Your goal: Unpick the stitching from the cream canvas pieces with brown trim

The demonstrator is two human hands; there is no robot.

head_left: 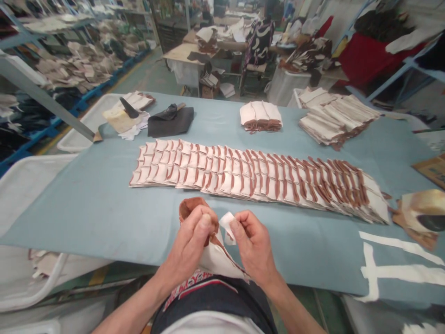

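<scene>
Both hands meet just above the near edge of the pale blue cloth-covered worktop, close to the person's body. The left hand is closed around a cream fabric piece with a brown leather-like edge — the brown end curls up over the knuckles, the cream part hangs down between the wrists. The right hand pinches a small white paper strip between thumb and forefinger, right beside the left thumb; whether the strip is stuck to the fabric piece cannot be told.

Beyond the hands, a long overlapping row of cream-and-brown cut pieces lies across the middle of the worktop, fanned from left to right. Farther back sit a small folded stack of the same pieces and a larger spread stack to its right. At the far left lie a dark grey cloth and some pale paper sheets. White tape strips mark the worktop at the near right.
</scene>
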